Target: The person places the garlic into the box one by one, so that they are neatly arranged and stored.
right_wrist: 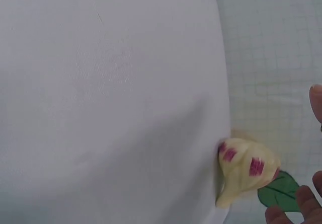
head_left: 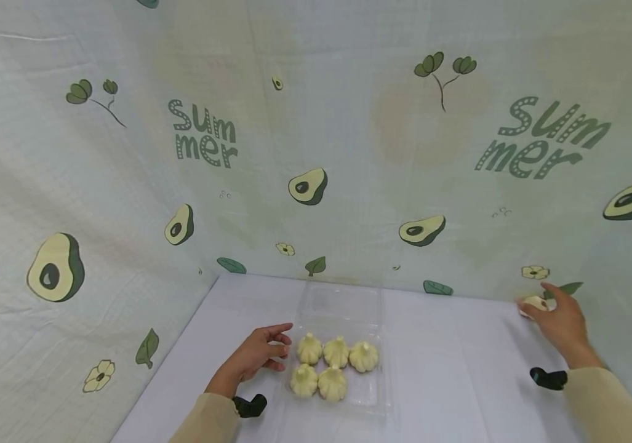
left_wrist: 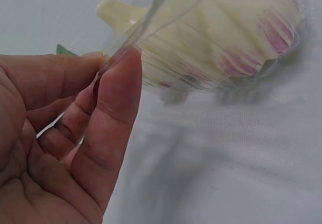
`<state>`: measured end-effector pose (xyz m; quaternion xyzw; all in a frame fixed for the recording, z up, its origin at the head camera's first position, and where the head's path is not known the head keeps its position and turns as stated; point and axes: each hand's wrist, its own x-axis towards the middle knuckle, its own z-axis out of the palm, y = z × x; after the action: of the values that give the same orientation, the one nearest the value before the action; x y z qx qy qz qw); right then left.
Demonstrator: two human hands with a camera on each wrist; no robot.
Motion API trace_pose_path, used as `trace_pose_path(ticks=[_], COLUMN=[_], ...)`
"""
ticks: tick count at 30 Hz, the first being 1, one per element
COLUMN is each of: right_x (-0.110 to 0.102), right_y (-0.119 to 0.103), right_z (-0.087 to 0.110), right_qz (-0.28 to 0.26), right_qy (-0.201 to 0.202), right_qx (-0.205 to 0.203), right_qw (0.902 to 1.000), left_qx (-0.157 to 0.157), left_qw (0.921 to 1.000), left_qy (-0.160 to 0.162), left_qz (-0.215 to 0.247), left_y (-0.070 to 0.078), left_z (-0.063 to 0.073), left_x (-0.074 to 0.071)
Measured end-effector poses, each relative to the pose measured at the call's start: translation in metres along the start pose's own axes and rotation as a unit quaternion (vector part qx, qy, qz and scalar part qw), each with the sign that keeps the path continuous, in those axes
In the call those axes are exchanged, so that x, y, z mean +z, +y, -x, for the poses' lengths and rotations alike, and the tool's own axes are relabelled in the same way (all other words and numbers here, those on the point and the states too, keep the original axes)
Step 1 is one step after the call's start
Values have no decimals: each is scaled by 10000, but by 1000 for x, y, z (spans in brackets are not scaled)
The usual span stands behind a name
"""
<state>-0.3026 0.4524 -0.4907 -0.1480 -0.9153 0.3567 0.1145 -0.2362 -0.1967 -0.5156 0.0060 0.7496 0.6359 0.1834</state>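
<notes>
A clear plastic clamshell box (head_left: 368,394) lies with its lid raised at the back, and several pale garlic bulbs (head_left: 333,384) sit in two rows in its base. My left hand (head_left: 255,354) is at the box's left side. In the left wrist view, thumb and forefinger (left_wrist: 118,85) pinch the thin plastic edge, with a purple-streaked garlic bulb (left_wrist: 221,38) behind it. Far to the right, my right hand (head_left: 562,317) is spread around a single garlic bulb (head_left: 532,306) at the table's back edge. The right wrist view has this bulb (right_wrist: 249,166) apart from the fingers (right_wrist: 307,201).
The white tabletop (head_left: 448,363) ends at a hanging cloth (head_left: 349,154) printed with avocados, leaves and lettering. More of this cloth hangs along the left side. The lone bulb lies against the cloth's foot.
</notes>
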Motion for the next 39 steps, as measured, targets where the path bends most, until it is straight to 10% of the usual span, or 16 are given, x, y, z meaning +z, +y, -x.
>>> trace_pose_path(ticks=[29, 39], right_x=[9, 20], right_y=[26, 36], right_z=[-24, -27], right_qz=[104, 226], right_qy=[-968, -585], right_qx=[711, -96], right_qw=[9927, 9980], left_qx=[-39, -13], left_qw=[9997, 9996], left_qy=[-160, -188], left_qz=[207, 198], left_y=[-2, -2], left_z=[-3, -4], left_x=[-3, -4])
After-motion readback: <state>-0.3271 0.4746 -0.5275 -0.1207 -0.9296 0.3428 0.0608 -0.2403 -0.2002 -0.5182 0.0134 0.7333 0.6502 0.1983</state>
